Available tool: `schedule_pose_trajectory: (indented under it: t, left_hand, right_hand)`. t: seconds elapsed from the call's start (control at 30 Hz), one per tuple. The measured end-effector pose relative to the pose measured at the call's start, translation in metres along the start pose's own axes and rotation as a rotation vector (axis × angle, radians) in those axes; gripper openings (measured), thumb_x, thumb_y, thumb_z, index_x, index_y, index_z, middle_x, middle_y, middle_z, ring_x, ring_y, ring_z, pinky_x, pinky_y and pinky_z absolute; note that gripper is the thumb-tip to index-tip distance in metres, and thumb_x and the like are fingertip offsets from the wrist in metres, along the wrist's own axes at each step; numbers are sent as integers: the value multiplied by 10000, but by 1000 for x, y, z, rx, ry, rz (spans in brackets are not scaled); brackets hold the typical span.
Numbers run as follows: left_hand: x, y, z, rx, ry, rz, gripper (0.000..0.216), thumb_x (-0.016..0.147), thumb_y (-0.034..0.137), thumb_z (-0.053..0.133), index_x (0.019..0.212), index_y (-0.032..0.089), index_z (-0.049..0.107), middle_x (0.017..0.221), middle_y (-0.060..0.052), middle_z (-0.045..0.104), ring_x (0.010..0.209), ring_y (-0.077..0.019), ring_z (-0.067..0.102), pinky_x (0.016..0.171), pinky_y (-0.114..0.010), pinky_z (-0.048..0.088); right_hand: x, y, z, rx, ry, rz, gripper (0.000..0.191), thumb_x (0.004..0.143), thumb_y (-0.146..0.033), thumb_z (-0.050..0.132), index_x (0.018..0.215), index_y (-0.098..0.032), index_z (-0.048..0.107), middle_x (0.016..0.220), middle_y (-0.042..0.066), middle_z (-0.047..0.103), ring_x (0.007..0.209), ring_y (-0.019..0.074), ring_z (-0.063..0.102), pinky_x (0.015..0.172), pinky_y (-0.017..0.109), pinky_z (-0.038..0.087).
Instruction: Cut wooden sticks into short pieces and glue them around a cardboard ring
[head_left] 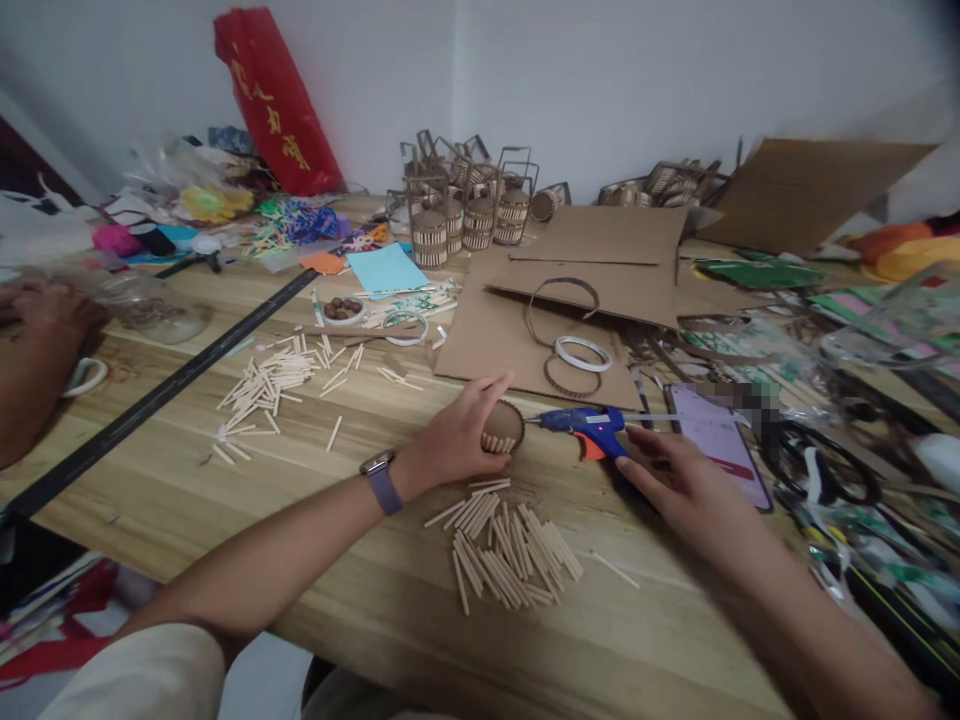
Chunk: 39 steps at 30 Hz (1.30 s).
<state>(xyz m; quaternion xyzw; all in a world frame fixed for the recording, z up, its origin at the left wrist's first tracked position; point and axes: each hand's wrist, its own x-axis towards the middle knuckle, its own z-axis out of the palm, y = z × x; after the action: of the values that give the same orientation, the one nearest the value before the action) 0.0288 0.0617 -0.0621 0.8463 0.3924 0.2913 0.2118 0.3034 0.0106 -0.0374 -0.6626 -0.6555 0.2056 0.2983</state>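
Note:
My left hand [459,432], with a watch on its wrist, curls round a small cardboard ring [507,428] that has short wooden sticks glued along its side. My right hand [679,478] is wrapped round the handle of a blue glue gun [583,421] that rests on the wooden table [390,590]; its nozzle points left at the ring. A pile of short wooden sticks [504,548] lies just in front of both hands.
More sticks [270,385] are scattered to the left beside a long black ruler [165,385]. Cardboard sheets [592,270] with rings and a tape roll [583,353] lie behind. Finished stick lanterns [465,215] stand at the back. A phone [718,440] and scissors [821,465] lie right. Another person's arm [30,350] rests far left.

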Motion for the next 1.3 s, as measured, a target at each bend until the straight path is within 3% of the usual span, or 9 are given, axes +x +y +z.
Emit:
schedule_pose_trajectory:
  t: [0.1,0.23,0.3,0.53,0.7,0.9,1.13,1.3]
  left_hand:
    - [0,-1,0,7,9,13,968,651,197,703,1468,200,182,1428,-141,352,1340,-292,340,1112,-450,315]
    - [0,-2,1,9,14,18,975,653,209,712,1471,210,180,1419,-136,359,1328,-292,357,1104,-443,330]
    - [-1,-2,2,15,18,18,966,659,205,704,1471,208,181,1415,-136,362,1323,-290,362,1103,-438,332]
    - [-1,-5,4,32,33,40,980,654,212,709,1474,198,171,1416,-133,364,1320,-286,359,1097,-426,343]
    - [-1,-4,4,32,33,45,965,664,218,697,1474,193,173,1419,-136,359,1326,-287,351,1104,-434,332]
    - [-1,-2,3,37,28,30,964,656,219,703,1470,181,187,1417,-139,357,1328,-282,353,1103,-420,339]
    - [-1,-2,2,14,19,23,973,654,222,707,1472,205,179,1417,-130,357,1326,-282,355,1102,-428,334]
    - [-1,-3,2,-2,15,35,963,662,216,700,1472,202,180,1419,-135,351,1334,-285,340,1112,-438,312]
  right_hand:
    - [-9,-12,-7,-244,-98,-203,206,793,-381,519,764,-214,636,796,94,676,780,260,613,720,382,461]
    - [-27,-31,-6,-340,-576,-221,112,775,-225,556,664,-223,545,614,-4,606,532,144,532,505,246,362]
    - [-34,-36,-2,-404,-684,-228,135,725,-145,591,649,-217,506,650,-10,614,552,135,535,508,236,341]
    - [-48,-30,15,-568,-568,-474,143,694,-60,537,691,-201,518,756,56,650,655,188,605,587,285,419]
    - [-55,-20,30,-690,-311,-783,220,728,-12,503,838,-198,543,803,69,672,732,224,632,608,301,451]
    - [-65,-26,39,-843,-109,-825,224,763,-5,457,789,-228,451,667,23,600,639,213,598,546,301,408]
    - [-63,-25,40,-814,-116,-828,202,797,-18,442,841,-210,486,706,40,621,674,222,613,573,306,432]
    - [-43,-34,23,-496,-304,-719,138,837,-86,448,826,-188,541,770,67,633,676,197,613,592,295,469]
